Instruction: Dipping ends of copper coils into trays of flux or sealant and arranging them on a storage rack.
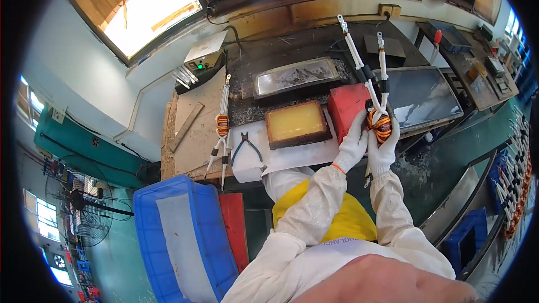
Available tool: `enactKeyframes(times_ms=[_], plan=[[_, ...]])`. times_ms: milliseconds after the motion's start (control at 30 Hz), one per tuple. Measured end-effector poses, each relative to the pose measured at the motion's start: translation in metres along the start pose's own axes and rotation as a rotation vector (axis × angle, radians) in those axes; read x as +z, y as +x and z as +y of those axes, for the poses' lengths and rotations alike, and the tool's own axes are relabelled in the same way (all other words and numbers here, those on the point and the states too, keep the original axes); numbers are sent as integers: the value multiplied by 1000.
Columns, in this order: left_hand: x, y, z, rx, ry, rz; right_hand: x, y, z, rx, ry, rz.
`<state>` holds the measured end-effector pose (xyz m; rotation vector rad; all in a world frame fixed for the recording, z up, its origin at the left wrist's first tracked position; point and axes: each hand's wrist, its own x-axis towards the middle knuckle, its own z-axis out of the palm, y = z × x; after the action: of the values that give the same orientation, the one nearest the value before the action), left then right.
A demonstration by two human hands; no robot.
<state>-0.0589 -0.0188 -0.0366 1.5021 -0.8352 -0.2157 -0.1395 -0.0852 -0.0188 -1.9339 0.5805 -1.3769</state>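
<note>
Left hand [352, 145]: gloved in white, closed around the left side of the copper coil [381, 125], over the tabletop's [193, 140] right end.
Blue crate [182, 235]: stood low at the left.
Second coil [223, 125]: lay on the tabletop, well apart from both hands.
Pliers [247, 147]: lay just right of it.
Yellow tray [296, 124]: sat mid-tabletop.
Red block [346, 106]: stood just left of the held coil.
Right hand [385, 150]: gloved, gripped the coil from the right, its white leads pointing up.
</note>
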Motion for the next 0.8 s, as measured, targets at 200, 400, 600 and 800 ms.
enactKeyframes(times_ms=[200, 400, 600, 800], plan=[[-2, -1, 2, 9, 14, 11, 1, -4, 2, 35, 6, -3], [-5, -3, 14, 16, 29, 3, 1, -6, 4, 47, 1, -7], [-6, -1, 17, -6, 19, 5, 2, -3, 5, 38, 12, -1], [2, 2, 12, 36, -2, -16, -3, -2, 9, 29, 19, 26]])
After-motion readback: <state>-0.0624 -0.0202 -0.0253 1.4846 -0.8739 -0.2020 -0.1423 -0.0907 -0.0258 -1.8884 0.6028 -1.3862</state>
